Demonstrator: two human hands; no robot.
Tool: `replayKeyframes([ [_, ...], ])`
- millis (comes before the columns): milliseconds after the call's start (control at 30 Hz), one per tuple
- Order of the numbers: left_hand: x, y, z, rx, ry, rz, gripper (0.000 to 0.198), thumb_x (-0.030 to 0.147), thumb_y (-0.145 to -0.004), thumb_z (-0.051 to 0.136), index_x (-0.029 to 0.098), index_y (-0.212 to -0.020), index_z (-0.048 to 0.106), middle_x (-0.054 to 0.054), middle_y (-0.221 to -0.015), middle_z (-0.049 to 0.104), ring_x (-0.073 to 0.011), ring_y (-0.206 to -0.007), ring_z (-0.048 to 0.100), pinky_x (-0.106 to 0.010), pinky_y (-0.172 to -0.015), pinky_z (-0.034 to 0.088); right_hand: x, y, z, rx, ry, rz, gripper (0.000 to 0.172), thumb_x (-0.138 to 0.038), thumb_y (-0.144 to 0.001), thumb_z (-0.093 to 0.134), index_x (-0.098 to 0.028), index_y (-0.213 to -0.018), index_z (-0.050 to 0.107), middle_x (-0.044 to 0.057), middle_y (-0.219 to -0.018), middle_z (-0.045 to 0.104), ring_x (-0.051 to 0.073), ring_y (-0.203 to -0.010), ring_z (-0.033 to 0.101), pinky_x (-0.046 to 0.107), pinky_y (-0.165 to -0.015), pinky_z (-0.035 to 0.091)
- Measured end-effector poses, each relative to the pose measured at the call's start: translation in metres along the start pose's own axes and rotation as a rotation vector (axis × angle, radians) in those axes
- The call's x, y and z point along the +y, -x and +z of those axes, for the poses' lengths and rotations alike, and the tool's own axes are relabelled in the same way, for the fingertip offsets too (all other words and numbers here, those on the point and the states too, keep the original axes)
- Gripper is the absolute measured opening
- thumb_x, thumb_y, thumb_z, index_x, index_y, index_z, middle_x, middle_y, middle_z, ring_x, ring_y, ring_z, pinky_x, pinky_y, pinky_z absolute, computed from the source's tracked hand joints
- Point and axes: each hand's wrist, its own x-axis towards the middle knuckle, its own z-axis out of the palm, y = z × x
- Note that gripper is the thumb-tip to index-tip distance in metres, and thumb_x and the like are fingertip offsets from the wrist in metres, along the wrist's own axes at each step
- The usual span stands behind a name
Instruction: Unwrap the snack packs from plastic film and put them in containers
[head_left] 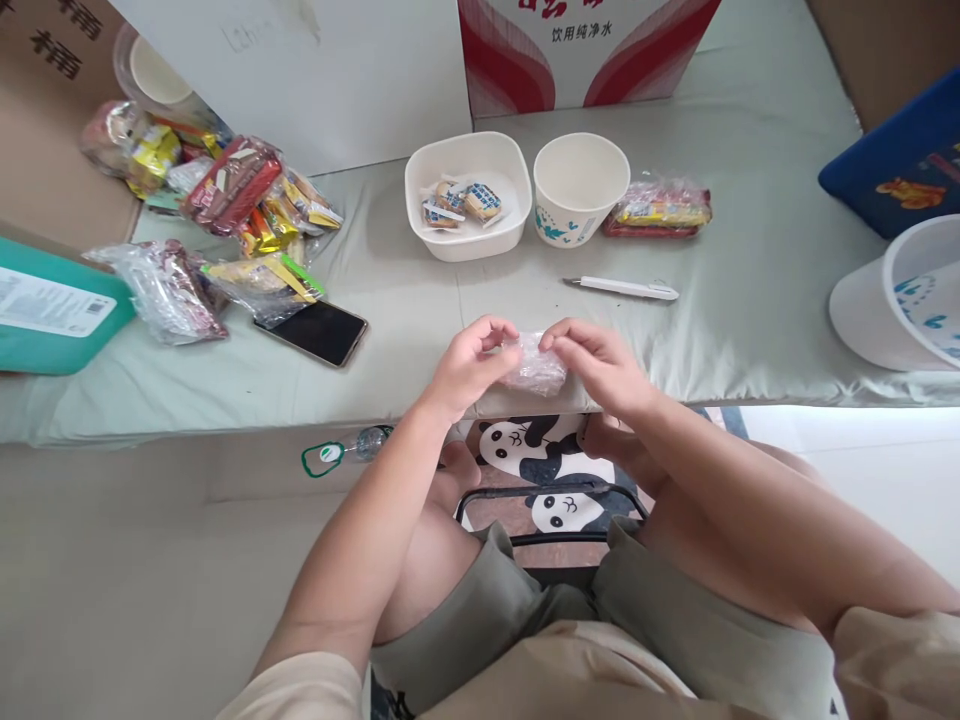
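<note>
A small crinkled clear plastic package point(537, 366) lies at the front edge of the cloth-covered surface, between my two hands. My left hand point(478, 362) pinches its left side between thumb and fingers. On the right, my right hand point(592, 358) has its thumb and index finger closed on the upper right corner. What is inside the plastic is hard to make out. Behind my hands, a white square bowl point(468, 246) holds several small wrapped snacks point(480, 202). Beside it stands a white paper cup point(581, 190), with a wrapped snack pack point(660, 208) to its right. A white pen point(622, 288) lies in front of the cup.
Bagged snacks point(236, 185) are piled at the left, near a dark phone point(319, 330) and a green container point(60, 310). Boxes point(585, 50) stand behind. At the right are a white bucket point(862, 310) and a blue item point(900, 150).
</note>
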Motion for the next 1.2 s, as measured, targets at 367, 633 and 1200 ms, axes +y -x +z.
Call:
replayKeyframes([
  [367, 0.005, -0.014, 0.011, 0.074, 0.043, 0.16, 0.05, 0.029, -0.075, 0.08, 0.025, -0.116, 0.051, -0.002, -0.115, 0.062, -0.0124, -0.091, 0.072, -0.027, -0.083, 0.055, -0.03, -0.011, -0.031, 0.343, 0.485, -0.234, 0.013, -0.034, -0.088, 0.066, -0.022, -0.088, 0.061, 0.002, -0.08, 0.063, 0.018, -0.072, 0.058, 0.034, -0.066, 0.047],
  [633, 0.014, -0.024, 0.023, 0.029, 0.073, 0.111, 0.04, 0.029, -0.077, 0.076, 0.024, -0.11, 0.053, 0.0, -0.102, 0.062, -0.0129, -0.085, 0.072, -0.029, -0.079, 0.053, -0.072, -0.175, -0.109, 0.278, 1.253, -0.318, 0.028, -0.039, -0.096, 0.059, -0.015, -0.089, 0.071, 0.001, -0.087, 0.072, 0.012, -0.085, 0.068, 0.031, -0.066, 0.038],
  [1200, 0.066, -0.027, -0.012, 0.157, 0.05, 0.529, 0.023, 0.038, -0.077, 0.08, 0.022, -0.077, 0.065, 0.003, -0.067, 0.063, -0.0102, -0.061, 0.061, -0.028, -0.065, 0.054, -0.131, -0.072, -0.06, 0.471, 0.595, -0.412, 0.019, -0.015, -0.092, 0.058, -0.019, -0.074, 0.061, -0.002, -0.066, 0.063, 0.006, -0.062, 0.057, 0.029, -0.061, 0.044],
])
